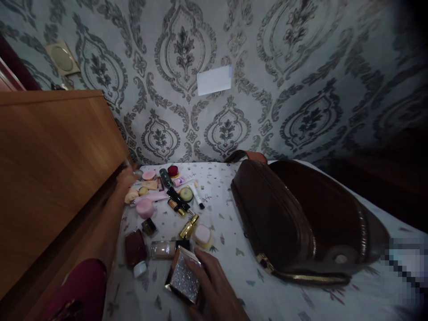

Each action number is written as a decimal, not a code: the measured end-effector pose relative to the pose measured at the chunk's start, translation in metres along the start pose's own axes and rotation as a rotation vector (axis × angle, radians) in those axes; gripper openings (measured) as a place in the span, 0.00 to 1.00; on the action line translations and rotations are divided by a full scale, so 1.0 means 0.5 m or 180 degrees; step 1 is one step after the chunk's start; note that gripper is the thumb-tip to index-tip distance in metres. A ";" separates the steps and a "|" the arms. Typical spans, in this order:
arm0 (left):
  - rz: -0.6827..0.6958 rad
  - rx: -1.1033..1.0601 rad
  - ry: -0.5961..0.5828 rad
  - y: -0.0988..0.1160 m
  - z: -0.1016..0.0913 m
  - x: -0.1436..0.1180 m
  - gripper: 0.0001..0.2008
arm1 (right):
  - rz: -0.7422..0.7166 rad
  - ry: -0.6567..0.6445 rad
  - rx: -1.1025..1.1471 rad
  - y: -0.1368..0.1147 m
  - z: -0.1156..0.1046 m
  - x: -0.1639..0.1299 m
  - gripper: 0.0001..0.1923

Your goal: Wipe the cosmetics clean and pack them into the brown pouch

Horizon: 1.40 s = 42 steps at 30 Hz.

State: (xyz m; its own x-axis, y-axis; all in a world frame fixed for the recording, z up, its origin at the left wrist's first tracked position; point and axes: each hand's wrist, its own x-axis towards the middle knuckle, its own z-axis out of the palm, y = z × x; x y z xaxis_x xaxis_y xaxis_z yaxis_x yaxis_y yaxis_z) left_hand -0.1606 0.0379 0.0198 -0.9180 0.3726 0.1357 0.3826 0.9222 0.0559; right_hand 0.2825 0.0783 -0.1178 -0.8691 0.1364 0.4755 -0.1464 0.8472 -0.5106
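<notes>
Head view: right hand (214, 285) fingers grip square glittery silver compact (184, 280), gold-edged; left hand (126, 177) fingers' state unclear.

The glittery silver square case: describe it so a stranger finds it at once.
Start at the big brown leather bag on the white patterned cloth. Left of it, nearest the camera, the right hand grips the glittery silver square case. Only it sparkles among the scattered cosmetics.

We're seeing a silver glitter compact (185, 280), a dark brown bag (294, 218) with gold zip trim, and a dark red sleeve (83, 285). We're also looking at grey damask wallpaper (234, 67), a white sheet (227, 214) speckled with small motifs, and a pink jar (145, 208).
</notes>
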 end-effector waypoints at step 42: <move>0.2955 -0.1784 -0.0098 0.020 -0.005 -0.848 0.32 | 0.0478 -0.0311 0.1776 -0.098 -0.154 -0.057 0.29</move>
State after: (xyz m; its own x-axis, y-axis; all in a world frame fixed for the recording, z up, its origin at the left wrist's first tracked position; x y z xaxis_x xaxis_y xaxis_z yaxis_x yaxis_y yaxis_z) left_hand 0.2329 -0.1113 -0.0348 -0.2448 0.9104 0.3336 0.9153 0.1036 0.3891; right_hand 0.3508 0.0723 -0.0510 -0.9352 0.1638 0.3141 -0.2219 0.4202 -0.8799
